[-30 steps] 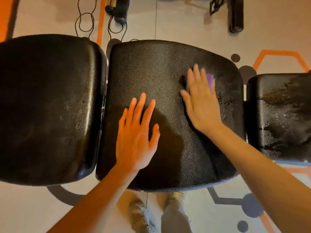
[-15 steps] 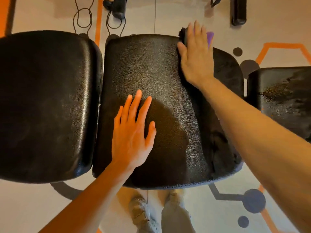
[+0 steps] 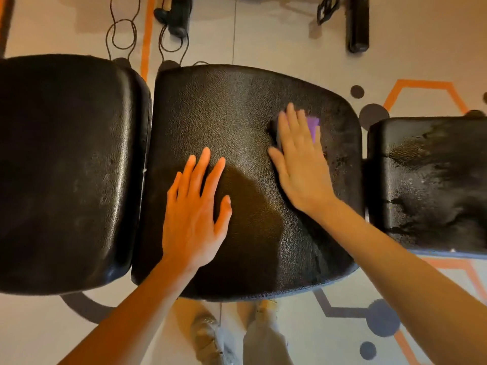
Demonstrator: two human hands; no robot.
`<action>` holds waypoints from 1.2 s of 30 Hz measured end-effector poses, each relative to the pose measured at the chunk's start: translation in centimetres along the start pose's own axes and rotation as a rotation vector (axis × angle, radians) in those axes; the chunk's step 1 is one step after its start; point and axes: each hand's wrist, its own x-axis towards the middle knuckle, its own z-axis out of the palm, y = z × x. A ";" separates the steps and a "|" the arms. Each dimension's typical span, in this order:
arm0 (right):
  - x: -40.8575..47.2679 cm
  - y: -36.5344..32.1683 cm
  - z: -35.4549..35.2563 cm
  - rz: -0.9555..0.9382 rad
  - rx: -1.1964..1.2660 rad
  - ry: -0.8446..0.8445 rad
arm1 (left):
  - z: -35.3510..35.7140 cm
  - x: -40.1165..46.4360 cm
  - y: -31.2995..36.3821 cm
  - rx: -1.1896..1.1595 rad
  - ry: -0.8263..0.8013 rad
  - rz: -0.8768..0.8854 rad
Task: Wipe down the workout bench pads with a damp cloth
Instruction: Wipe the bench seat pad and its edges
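Progress looks partial, judging by the sheen on the 3 black textured vinyl bench pads. The small right-hand pad (image 3: 432,180) carries dark streaks and beaded moisture across most of its top, so it reads as already wiped. The wide middle pad (image 3: 237,114) shows the same wet marks only along its right edge, beside the purple damp cloth (image 3: 313,127); its centre and left portion look dry. The large left-hand pad (image 3: 66,167) shows no wet streaks that I can make out, so it probably has yet to be done.

The right hand (image 3: 300,164) lies flat on the cloth with its fingers straight and together, pressing it against the far right part of the middle pad; only a purple corner and a darker edge peek out around the fingers. The left hand (image 3: 195,206) rests palm-down, fingers spread and released, near the middle pad's centre, apparently bracing. Roughly 1 pad done, 1 under way, 1 left.
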 end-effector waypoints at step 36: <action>-8.0 4.7 -1.2 -0.119 -0.036 -0.122 | 0.3 -0.1 -0.2 0.016 0.057 0.017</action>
